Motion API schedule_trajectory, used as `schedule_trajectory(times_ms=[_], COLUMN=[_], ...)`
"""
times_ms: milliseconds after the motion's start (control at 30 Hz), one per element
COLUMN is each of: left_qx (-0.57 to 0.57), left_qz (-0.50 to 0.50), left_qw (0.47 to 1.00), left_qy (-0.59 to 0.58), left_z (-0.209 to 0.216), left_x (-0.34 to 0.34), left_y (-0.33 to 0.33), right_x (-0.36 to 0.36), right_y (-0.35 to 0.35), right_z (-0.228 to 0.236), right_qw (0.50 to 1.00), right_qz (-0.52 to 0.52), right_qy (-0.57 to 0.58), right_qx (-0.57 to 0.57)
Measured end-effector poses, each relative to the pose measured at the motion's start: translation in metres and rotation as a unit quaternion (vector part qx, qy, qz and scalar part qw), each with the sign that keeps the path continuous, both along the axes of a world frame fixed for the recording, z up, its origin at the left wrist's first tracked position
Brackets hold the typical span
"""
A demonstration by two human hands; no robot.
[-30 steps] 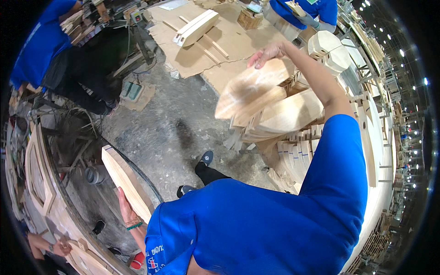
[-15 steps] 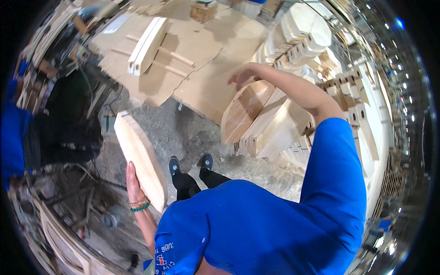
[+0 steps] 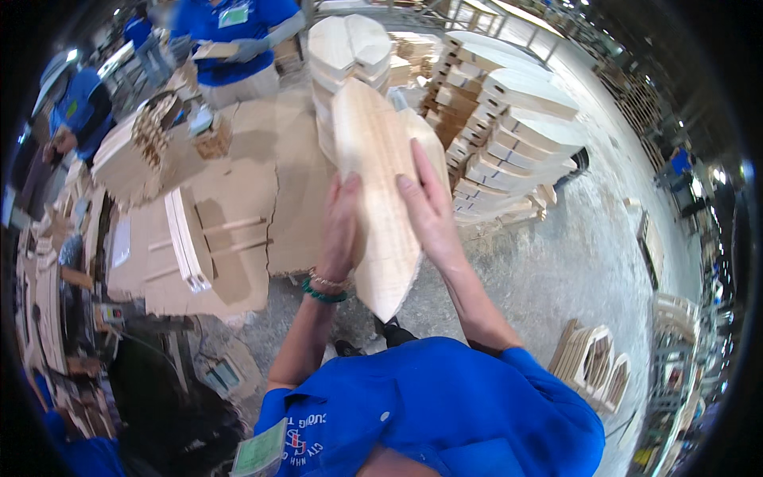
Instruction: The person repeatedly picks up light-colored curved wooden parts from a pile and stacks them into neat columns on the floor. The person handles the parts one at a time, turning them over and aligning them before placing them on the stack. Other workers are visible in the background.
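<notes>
A pale wooden board [image 3: 373, 183] with pointed ends is held up in front of my chest, tilted away from me. My left hand [image 3: 342, 230] grips its left edge, a beaded bracelet on that wrist. Along the opposite edge lies my right hand [image 3: 429, 211], its thumb on the board's face and its other fingers partly hidden. Just behind the board rises a stack of similar pointed boards [image 3: 350, 44], partly covered by it. To the right of that, more slotted wooden pieces [image 3: 532, 119] are piled in tall stacks.
Cardboard [image 3: 298, 191] covers the bench ahead. On it a pair of narrow wooden pieces [image 3: 187, 242] lies across dowels [image 3: 238, 226], near a small wooden block [image 3: 211, 139]. A co-worker [image 3: 230, 48] stands beyond; another person [image 3: 75, 107] is at left. Arched frames [image 3: 588, 358] lean on the floor at right.
The board has come up from my left side to in front of me. My right hand has left the stack and now holds the board too. The view has turned.
</notes>
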State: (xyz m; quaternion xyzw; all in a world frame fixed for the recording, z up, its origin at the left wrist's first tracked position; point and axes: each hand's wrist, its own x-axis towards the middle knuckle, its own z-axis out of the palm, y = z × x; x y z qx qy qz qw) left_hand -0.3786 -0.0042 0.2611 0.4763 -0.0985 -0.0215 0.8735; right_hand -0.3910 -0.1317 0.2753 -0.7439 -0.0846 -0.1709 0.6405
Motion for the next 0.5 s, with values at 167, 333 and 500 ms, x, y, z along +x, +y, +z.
schedule_trajectory(times_ms=[167,333,500], left_qx=[0.175,0.143,0.141], left_qz=[0.016,-0.103,-0.13], left_qw=[0.984,0.984,0.981], left_qy=[-0.029,0.039,-0.023], left_z=[-0.026,-0.073,-0.098], left_x=[0.059,0.079,0.073], left_y=[-0.055,-0.061,-0.06], right_x=[0.032,0.053,0.078], right_y=[-0.064,-0.072,-0.074], right_z=[-0.014,-0.059,-0.107], right_qw=[0.984,0.981,0.972], right_qz=[-0.146,-0.104,-0.16], right_qy=[-0.011,0.136,0.13], right_qx=[-0.101,0.095,0.113])
